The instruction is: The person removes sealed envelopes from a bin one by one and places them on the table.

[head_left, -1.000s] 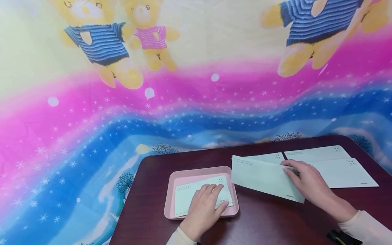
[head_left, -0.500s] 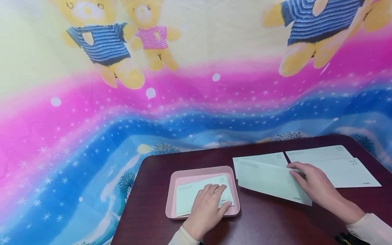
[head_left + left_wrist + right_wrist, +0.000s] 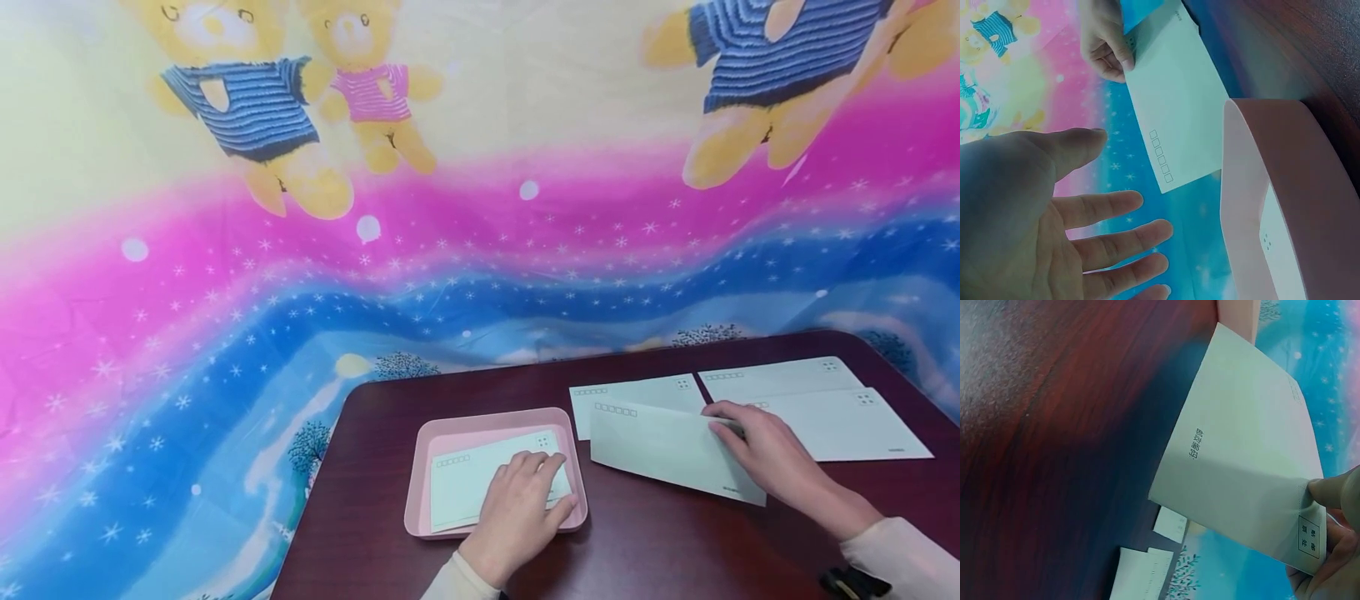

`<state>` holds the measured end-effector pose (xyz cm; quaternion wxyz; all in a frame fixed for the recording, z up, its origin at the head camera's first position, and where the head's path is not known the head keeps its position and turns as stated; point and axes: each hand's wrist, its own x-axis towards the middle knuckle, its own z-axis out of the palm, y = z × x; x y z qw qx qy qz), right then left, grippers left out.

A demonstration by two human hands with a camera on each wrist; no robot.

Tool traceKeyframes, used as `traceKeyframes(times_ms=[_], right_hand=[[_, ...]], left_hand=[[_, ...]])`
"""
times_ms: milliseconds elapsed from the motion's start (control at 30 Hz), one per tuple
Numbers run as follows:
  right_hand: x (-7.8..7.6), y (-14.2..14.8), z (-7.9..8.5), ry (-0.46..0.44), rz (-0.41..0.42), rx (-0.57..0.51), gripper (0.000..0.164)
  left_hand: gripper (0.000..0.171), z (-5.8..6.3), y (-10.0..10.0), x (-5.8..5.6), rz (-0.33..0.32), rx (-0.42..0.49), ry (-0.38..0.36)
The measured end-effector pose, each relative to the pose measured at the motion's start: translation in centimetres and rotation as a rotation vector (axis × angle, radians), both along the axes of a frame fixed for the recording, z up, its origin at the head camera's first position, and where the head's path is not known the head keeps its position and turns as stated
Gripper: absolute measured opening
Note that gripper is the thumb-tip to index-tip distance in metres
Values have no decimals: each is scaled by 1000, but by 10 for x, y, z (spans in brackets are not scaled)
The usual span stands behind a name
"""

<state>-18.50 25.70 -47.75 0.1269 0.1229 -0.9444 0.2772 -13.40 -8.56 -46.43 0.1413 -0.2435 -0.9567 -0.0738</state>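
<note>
My right hand pinches a pale envelope by its upper edge near the right end, thumb on one face. Held tilted over the dark table, it shows a row of small postcode boxes in the head view and a printed stamp box in the right wrist view. My left hand hovers over the pink tray, palm down. Its fingers are spread and hold nothing, as the left wrist view shows. In the tray lies another envelope, partly covered by that hand in the head view.
Behind the held envelope, one envelope lies flat on the table. To the right, two overlapping envelopes lie near the table's far edge. A patterned cloth with bears hangs behind the table.
My right hand has drawn the held envelope slightly right and toward me, uncovering more of the flat envelope behind it. My left hand has shifted a little to the right over the tray.
</note>
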Motion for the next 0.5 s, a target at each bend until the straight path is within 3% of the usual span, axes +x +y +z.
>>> traceKeyframes(times_ms=[500], right_hand=[[-14, 1, -11, -70, 21, 49, 24]], left_hand=[[46, -6, 2, -4, 3, -15, -18]])
